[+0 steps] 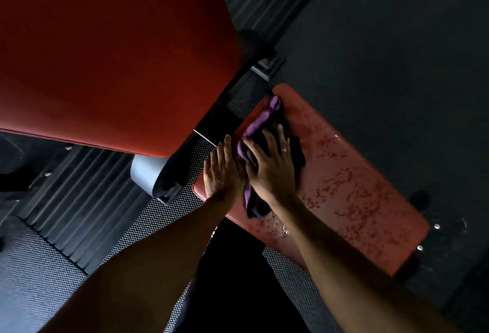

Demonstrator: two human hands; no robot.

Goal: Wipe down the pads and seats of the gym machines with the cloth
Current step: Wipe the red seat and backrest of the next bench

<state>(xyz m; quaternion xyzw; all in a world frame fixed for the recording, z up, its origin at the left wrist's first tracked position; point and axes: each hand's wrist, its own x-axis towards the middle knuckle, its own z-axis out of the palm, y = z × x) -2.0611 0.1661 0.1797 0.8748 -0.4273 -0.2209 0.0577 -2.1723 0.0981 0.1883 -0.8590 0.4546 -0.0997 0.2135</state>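
Head view: crumpled purple-black cloth [258,123] on wet red seat [357,187]; left hand [225,171], right hand [272,171] press, grip flat-fingered.

Red seat [352,189] droplet-speckled; cloth [264,131] purple and black; floor mat [79,189] dark, ribbed.

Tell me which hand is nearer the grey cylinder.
Left. The left hand rests on the edge of the seat toward the grey cylinder; the right hand lies beyond it, flat on the cloth.

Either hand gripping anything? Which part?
Nothing gripped: right hand presses flat on the middle of the cloth, on the wet seat; left hand lies flat at the cloth's left edge.
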